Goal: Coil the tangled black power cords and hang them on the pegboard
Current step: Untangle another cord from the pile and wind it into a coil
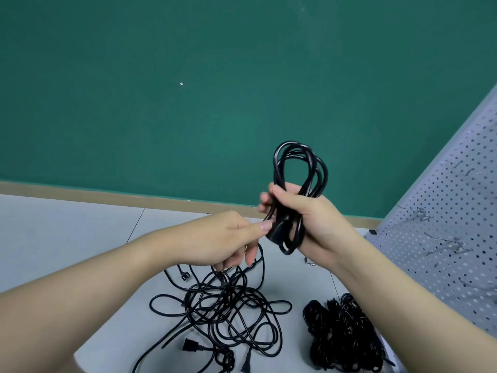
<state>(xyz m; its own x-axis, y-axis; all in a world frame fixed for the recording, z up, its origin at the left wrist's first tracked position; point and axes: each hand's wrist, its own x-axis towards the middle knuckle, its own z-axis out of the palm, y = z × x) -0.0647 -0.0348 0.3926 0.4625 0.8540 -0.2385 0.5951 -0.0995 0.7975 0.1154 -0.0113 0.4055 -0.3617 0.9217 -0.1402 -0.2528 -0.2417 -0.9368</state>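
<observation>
The right hand (309, 216) is gripping 1 coil (298, 189) of black cord, its loops standing upright. The pegboard (441, 211) is lying just right of the coil, nearer this hand. The left hand (231, 238) is pinching the coil's plug end, left of it; the tangle (226, 313) is lying below on the floor.

Right hand (309, 214) in raised fist grip; left hand (231, 238) alongside, fingertips pinched.
</observation>
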